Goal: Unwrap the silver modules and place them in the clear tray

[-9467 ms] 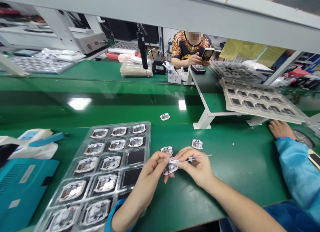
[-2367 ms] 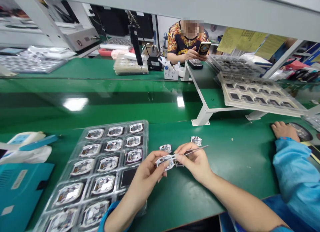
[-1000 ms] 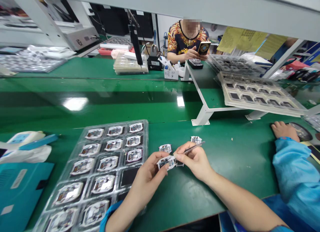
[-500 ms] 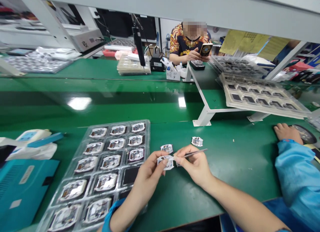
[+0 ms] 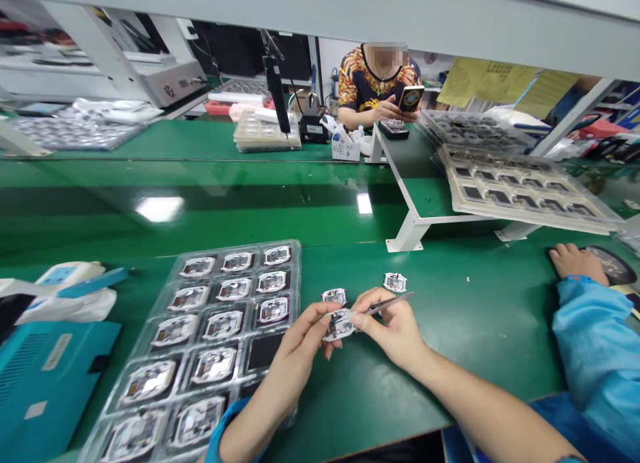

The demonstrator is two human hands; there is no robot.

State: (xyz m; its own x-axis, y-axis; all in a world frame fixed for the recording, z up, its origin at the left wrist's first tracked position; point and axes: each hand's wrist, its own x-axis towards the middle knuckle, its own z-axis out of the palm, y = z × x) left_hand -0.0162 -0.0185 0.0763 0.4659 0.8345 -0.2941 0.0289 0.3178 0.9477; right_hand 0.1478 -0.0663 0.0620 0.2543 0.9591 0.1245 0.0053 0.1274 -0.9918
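— White-framed module [image 5: 339, 326]: state its position.
— It is held above the green bench [image 5: 475, 330], just right of the clear tray [image 5: 295, 276]. The left hand [image 5: 303, 333] pinches it between thumb and fingertips at its left edge.

— Right hand?
— The right hand [image 5: 393, 326] is closed in a pinch on metal tweezers [image 5: 387, 304]. The tweezer tips meet the module at its right side; the shaft points up and right, away from the fingers.

— Loose parts nearby?
— Two. One module [image 5: 334, 296] lies on the bench just behind the held one. A second module [image 5: 395, 282] lies further right, near the tweezer shaft's far end.

— Tray contents?
— The tray holds rows of similar modules in pockets. Two pockets [image 5: 264, 350] in the right column, nearest the left hand, show dark bottoms only.

— Surroundings?
— A teal machine [image 5: 45, 376] stands at the left edge of the bench. A blue-sleeved co-worker's hand [image 5: 575, 262] rests flat on the bench at far right. A white raised shelf [image 5: 425, 183] carries stacked trays [image 5: 525, 193]. Across the far bench, another person [image 5: 380, 90] holds a phone [image 5: 411, 98].
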